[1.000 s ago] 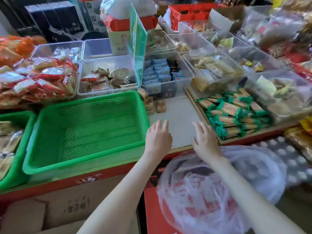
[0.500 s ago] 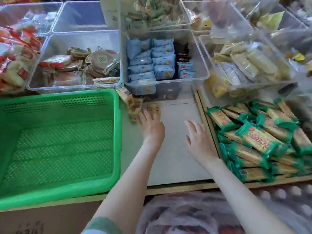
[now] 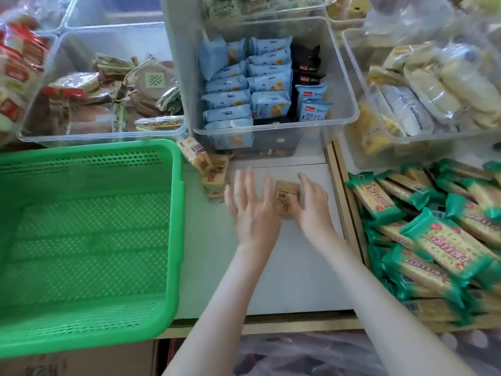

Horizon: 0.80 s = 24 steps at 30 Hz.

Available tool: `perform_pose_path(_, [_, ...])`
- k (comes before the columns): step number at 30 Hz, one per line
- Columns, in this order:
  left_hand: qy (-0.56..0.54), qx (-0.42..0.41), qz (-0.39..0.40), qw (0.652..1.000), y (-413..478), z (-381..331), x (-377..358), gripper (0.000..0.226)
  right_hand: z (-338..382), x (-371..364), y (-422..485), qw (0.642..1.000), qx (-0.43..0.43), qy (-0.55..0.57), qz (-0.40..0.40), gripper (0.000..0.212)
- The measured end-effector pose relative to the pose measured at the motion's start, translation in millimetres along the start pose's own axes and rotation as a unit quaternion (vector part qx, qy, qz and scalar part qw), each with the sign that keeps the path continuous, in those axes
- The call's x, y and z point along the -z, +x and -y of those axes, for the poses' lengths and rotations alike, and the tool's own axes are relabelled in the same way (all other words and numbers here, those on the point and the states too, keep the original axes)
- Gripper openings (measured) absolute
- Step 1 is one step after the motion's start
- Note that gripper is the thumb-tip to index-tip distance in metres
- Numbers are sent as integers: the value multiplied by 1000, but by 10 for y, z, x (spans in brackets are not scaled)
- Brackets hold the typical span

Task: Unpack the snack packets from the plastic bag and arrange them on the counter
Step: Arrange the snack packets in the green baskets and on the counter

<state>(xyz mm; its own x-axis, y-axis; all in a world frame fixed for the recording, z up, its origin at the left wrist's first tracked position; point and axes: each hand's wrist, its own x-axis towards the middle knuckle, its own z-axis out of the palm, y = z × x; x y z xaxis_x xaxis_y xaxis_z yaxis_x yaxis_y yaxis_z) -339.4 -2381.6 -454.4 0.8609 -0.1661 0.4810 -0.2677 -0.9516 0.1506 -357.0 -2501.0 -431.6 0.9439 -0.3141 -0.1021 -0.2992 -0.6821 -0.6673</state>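
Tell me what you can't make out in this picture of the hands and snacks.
Head view only:
Left hand: motion-blurred; contact with the tan packet unclear.
Right hand: covers the packet's right edge; grip hidden.
Plastic bag: cut off by the bottom edge; contents unseen.
Packet print: too blurred to read.

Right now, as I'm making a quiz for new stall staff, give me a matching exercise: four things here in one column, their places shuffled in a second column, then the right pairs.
Things
1. green basket
2. light-blue packets
3. green-wrapped cracker packets
4. tan packet

Places
A. in the clear bin at the back
B. on the white counter, between the left hand and the right hand
C. far left, nothing visible inside
D. piled on the wooden tray at the right

Pairs: 1-C, 2-A, 3-D, 4-B
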Motion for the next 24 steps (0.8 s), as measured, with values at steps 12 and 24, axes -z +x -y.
perform_pose_path(12, [34,160,27,986,845,655,193,41,981,-100,329,977,73,155,127,47])
perform_pose_path(24, [-22,-62,97,993,427,563,437,55,1034,-88,229,820,-57,509,257,50])
